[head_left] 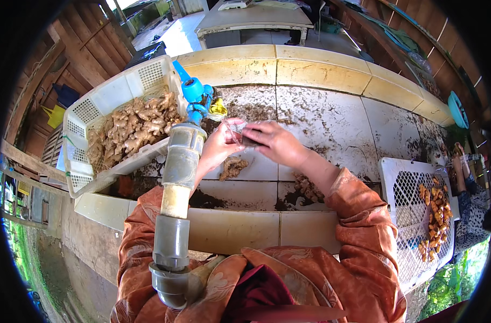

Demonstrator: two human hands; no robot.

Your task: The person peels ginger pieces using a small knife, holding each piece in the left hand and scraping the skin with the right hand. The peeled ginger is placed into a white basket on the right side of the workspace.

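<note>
My left hand is just below the yellow spout of a tap with a blue plastic valve. Clear water seems to run over its fingertips, and I cannot tell whether they hold anything. From the right, my right hand meets it with bent fingers over a small dark object, too hidden to name. A ginger root lies on the white tiles under my hands. More ginger lies in the trough below my right forearm.
A white plastic crate heaped with ginger stands at left. Grey pipe rises close before my body. A white slatted crate holding ginger pieces is at right, beside another person's arms. Yellowish tiled ledges border the dirt-strewn trough.
</note>
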